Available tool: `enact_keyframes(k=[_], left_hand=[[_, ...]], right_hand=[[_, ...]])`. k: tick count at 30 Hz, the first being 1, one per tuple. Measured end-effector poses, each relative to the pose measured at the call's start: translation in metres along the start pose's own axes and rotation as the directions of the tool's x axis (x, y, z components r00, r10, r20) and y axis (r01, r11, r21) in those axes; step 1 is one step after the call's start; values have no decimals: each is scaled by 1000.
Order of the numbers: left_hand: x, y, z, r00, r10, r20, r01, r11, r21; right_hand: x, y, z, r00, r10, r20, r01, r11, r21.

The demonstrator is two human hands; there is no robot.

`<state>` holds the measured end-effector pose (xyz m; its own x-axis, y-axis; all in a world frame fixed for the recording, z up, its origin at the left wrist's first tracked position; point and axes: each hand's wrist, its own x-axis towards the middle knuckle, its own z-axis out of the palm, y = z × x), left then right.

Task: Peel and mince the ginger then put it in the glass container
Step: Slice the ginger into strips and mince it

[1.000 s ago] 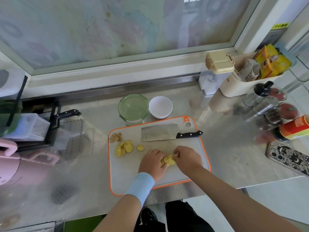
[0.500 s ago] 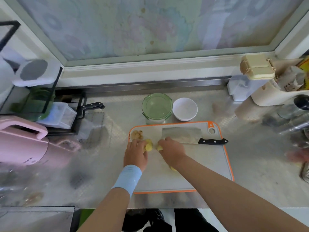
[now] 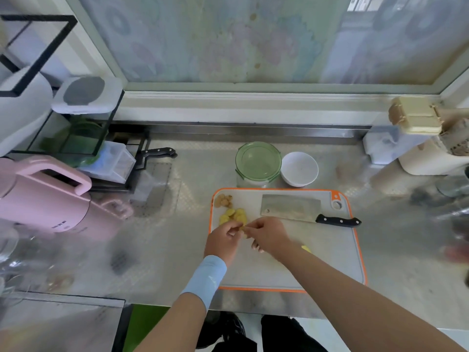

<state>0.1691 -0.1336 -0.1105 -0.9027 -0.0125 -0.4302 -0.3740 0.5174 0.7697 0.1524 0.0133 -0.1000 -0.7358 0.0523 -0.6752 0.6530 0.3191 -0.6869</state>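
Yellow ginger slices lie in a small heap at the upper left of the orange-rimmed cutting board, with brown peel scraps behind them. My left hand and my right hand meet just below the heap, their fingertips pinching a small ginger slice between them. A cleaver with a black handle lies flat along the board's far edge. The glass container with a green lid stands behind the board. One ginger piece shows beside my right forearm.
A white bowl sits right of the glass container. A pink kettle and a dish rack with a second knife stand at the left. Cream and clear boxes stand at the back right. The steel counter's edge runs below the board.
Both hands moved from the board's lower middle up to the slice heap and now pinch a slice together. The camera swung left, so the board appears further right.
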Motion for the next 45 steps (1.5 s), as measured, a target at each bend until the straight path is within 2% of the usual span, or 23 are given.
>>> enact_keyframes(k=[3, 5, 6, 9, 10, 12, 15, 18, 20, 25, 29, 32, 37, 40, 45], left_hand=[[-2, 1, -4, 999, -43, -22, 42, 998, -51], [-2, 1, -8, 997, -63, -53, 61, 997, -40], [-2, 1, -9, 996, -68, -63, 65, 996, -55], [-3, 0, -14, 997, -51, -52, 50, 999, -20], [-5, 0, -15, 998, -35, -53, 36, 999, 15], [-10, 1, -18, 997, 9, -71, -6, 999, 48], [-17, 4, -21, 996, 64, -66, -62, 997, 34], [-24, 15, -17, 991, 125, -45, -123, 991, 45], [-27, 25, -9, 985, 172, -8, -172, 984, 55], [-29, 50, 23, 933, 343, 114, -348, 937, 29], [-31, 60, 51, 905, 336, 261, -376, 919, 122], [-26, 61, 73, 902, 295, 315, -391, 867, 308], [-24, 59, 106, 868, 288, 404, -477, 707, 522], [-21, 59, 118, 873, 299, 386, -486, 617, 619], [-19, 50, 128, 883, 318, 346, -470, 608, 640]], right_hand=[[-7, 0, -1, 999, 41, 0, -41, 993, 114], [-8, 1, -2, 997, 63, -46, -59, 994, 94], [-9, 1, -2, 995, 63, -77, -61, 997, 38], [-8, 4, -3, 989, -3, -150, -39, 962, -272], [-8, 6, -3, 990, -29, -138, -17, 945, -327], [-11, 10, -2, 993, -80, -86, 48, 943, -329], [-21, 5, -5, 994, -54, -97, 33, 979, -200], [-37, -3, -15, 995, 94, 13, -95, 993, 63], [-47, -4, -26, 993, 101, 60, -110, 979, 171], [-65, 11, -68, 996, 82, -24, -68, 931, 359], [-72, 35, -108, 970, 115, -213, -60, 967, 249], [-69, 54, -129, 952, 146, -270, -96, 977, 192], [-59, 80, -137, 961, 119, -250, -115, 993, 31], [-52, 88, -130, 977, 84, -196, -94, 995, -40], [-34, 97, -126, 981, 46, -190, -69, 991, -114]])
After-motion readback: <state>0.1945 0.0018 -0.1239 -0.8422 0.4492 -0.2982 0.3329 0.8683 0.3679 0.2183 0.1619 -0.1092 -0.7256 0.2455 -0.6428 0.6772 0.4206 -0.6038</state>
